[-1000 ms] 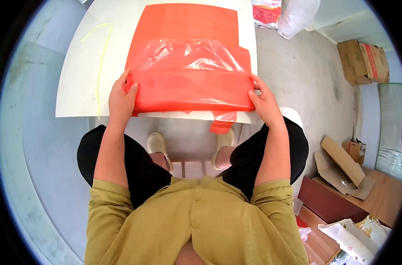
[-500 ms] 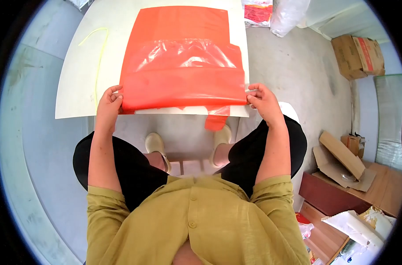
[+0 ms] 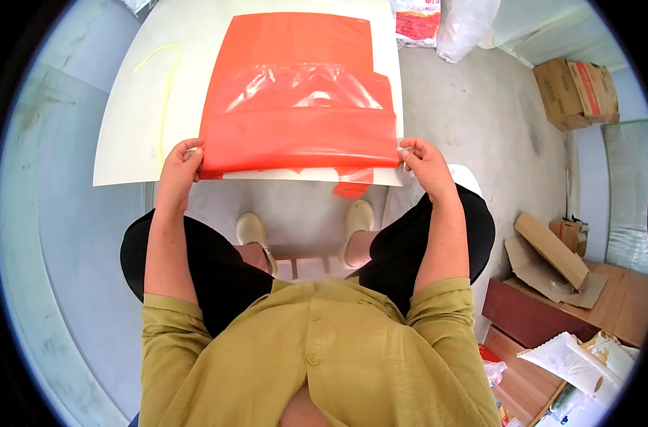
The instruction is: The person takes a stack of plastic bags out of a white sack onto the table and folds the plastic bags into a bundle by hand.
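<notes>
A glossy red plastic sheet [image 3: 302, 132] lies on the white tabletop [image 3: 128, 135], with a folded band along its near part. My left hand [image 3: 180, 171] pinches the near left corner of the sheet. At the near right corner, my right hand [image 3: 427, 165] has thumb and fingers closed on the sheet's edge. A small red flap [image 3: 352, 186] hangs over the table's front edge, nearer to my right hand. To the left of the sheet lies a thin yellow strip [image 3: 167, 92].
A printed bag [image 3: 417, 23] and a white plastic bag [image 3: 466, 28] stand past the table's right side. Cardboard boxes [image 3: 567, 92] sit at the far right. Flattened cardboard [image 3: 548, 260] rests on a wooden cabinet [image 3: 615, 299]. My feet are below the table's front edge.
The fold's near edge has shifted slightly away from me, and less of the red flap hangs down. Both hands still hold the corners.
</notes>
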### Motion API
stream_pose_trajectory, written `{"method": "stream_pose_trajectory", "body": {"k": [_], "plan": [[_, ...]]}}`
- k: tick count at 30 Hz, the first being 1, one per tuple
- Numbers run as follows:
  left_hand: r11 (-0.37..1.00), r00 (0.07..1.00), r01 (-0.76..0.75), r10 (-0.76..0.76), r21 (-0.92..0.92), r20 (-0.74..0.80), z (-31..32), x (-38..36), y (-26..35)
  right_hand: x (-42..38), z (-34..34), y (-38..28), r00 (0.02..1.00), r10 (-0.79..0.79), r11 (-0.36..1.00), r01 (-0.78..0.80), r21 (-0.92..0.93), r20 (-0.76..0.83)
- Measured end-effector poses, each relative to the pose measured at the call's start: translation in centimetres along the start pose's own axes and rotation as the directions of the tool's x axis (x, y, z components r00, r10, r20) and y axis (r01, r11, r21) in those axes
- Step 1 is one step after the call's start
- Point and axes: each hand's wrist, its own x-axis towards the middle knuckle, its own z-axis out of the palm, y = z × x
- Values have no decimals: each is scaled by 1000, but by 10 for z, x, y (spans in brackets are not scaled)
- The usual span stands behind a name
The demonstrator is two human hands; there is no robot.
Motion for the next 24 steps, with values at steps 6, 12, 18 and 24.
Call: {"method": "stream_pose_trajectory", "body": {"k": [6,12,18,24], "plan": [[997,1000,-8,10,-74,21,-1,5,-16,3,5,-2,999,-6,997,3,-75,-39],[993,999,42,-38,-109,40,4,1,1,5,8,-2,1000,12,998,-13,-59,-16],[995,998,59,-59,-76,8,7,-10,15,5,7,-5,998,64,993,-65,-99,-10],[999,999,48,-48,-13,24,6,-4,10,-2,11,-15,998,50,996,-52,-74,-30]]}}
